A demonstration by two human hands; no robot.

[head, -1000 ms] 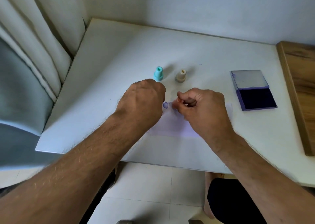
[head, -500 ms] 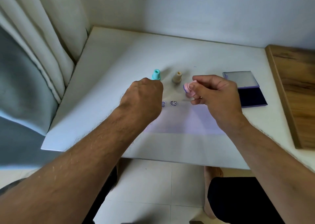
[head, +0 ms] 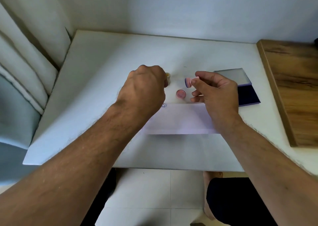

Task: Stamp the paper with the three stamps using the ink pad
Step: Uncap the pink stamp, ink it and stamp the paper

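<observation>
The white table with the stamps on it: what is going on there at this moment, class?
A person sits at a white table stamping a strip of paper. The right hand holds a pink stamp tilted on its side above the table, while a round pink cap lies just below it. The left hand is closed near a beige stamp, largely hiding it. One smiley print shows on the paper's far edge. The ink pad lies open to the right.
</observation>
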